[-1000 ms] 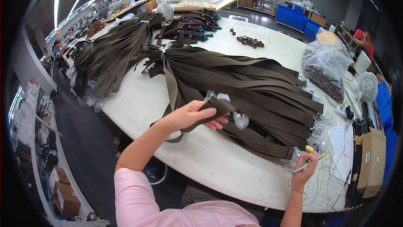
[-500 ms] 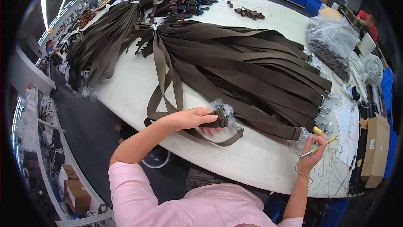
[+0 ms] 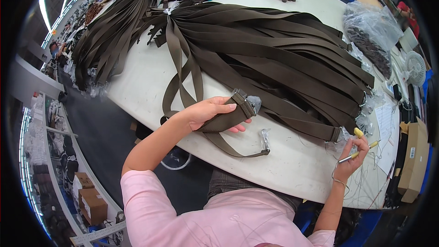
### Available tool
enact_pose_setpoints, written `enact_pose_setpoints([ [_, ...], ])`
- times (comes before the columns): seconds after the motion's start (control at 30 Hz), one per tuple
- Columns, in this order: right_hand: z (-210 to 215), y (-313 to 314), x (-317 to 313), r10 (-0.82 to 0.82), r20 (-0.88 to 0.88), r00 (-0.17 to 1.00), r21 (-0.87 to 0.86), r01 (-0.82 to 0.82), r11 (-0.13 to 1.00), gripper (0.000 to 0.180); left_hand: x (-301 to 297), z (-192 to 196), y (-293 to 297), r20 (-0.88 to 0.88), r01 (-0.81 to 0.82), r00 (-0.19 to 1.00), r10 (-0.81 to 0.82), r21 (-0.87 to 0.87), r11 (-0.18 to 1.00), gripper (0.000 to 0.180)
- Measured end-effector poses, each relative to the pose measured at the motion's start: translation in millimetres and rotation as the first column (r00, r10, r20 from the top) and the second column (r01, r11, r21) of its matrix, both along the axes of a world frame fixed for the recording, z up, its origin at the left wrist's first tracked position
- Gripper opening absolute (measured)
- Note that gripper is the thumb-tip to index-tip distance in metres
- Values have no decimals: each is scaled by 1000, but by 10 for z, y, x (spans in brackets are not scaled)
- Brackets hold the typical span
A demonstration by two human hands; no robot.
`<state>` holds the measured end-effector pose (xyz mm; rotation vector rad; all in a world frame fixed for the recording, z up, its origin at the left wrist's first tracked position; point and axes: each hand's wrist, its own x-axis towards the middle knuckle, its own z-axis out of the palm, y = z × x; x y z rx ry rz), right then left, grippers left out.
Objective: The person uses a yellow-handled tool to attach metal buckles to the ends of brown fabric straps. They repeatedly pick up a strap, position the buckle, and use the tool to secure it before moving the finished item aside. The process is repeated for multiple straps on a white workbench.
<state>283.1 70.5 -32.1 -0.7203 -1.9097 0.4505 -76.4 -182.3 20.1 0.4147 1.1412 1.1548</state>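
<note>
I see my left hand (image 3: 208, 112) curled around one brown strap (image 3: 224, 121). The fingers wrap over the top and the thumb sits under it, so the hand is closed on the strap. The strap lies near me, at the near edge of the white table (image 3: 292, 174), and its loop hangs off to the left. A buckle (image 3: 247, 105) in a bit of clear plastic sits at the strap's far end, just past my fingertips.

My right hand (image 3: 352, 160) is far to the right, by the table edge. It is closed around a thin pen-like tool (image 3: 361, 152) with a yellow end.

I think I am picking out one strap to work on. Next I would need to bring my two hands close together, since they are well apart now.

Counting: one strap in my hand, one tool. There are two big piles of straps, a wide pile (image 3: 283, 59) in the middle and a second pile (image 3: 114, 32) on the far left. Each has too many to count. One clear bag (image 3: 372, 32) of dark parts sits far right.
</note>
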Motion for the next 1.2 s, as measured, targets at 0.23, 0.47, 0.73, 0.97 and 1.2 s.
enact_pose_setpoints([
  [0.23,1,9,-20,6,1,1000,11,-6,1000,15,66,101,27,-66,7,998,-10,-41,999,43],
  [0.47,3,11,16,-9,10,1000,-7,9,1000,18,593,164,132,-619,280,730,-290,-116,953,63],
  [0.73,20,9,27,11,11,1000,-14,-11,1000,19,857,-106,323,-797,407,496,-343,-136,903,33],
  [0.97,32,6,25,19,2,1000,-42,-19,999,18,442,-5,318,-212,226,947,-240,-90,970,29],
  [1.2,28,-5,12,20,-19,1000,-70,-22,997,16,378,37,260,-31,131,991,-132,-43,991,40],
])
